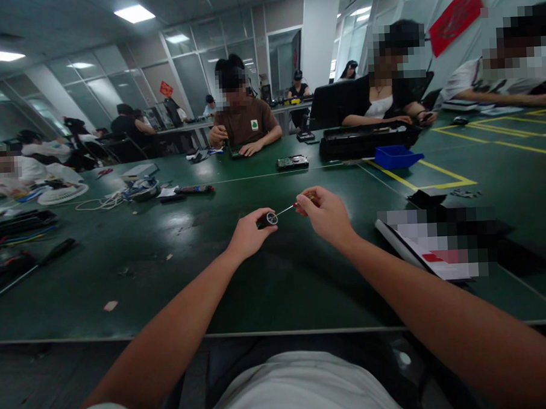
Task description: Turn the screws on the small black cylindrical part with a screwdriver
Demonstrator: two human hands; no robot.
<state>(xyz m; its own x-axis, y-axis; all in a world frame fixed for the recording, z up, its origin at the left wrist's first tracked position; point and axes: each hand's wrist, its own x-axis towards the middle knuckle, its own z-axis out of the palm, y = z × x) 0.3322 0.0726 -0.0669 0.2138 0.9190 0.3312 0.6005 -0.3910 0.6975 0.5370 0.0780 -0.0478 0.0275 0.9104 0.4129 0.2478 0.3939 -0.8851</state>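
My left hand (249, 232) is closed around a small black cylindrical part (268, 219) with a round silvery end. My right hand (326, 214) grips a small screwdriver (295, 206) with a reddish handle. Its thin metal shaft points left, and the tip meets the silvery end of the part. Both hands hover just above the dark green table (190, 274), near its middle, with my forearms reaching out from the near edge.
A flat white and black item (437, 245) lies right of my right hand. A blue bin (395, 156) and black case (365, 140) sit farther back. Cables and tools (16, 234) lie at left. Other people sit working across the table.
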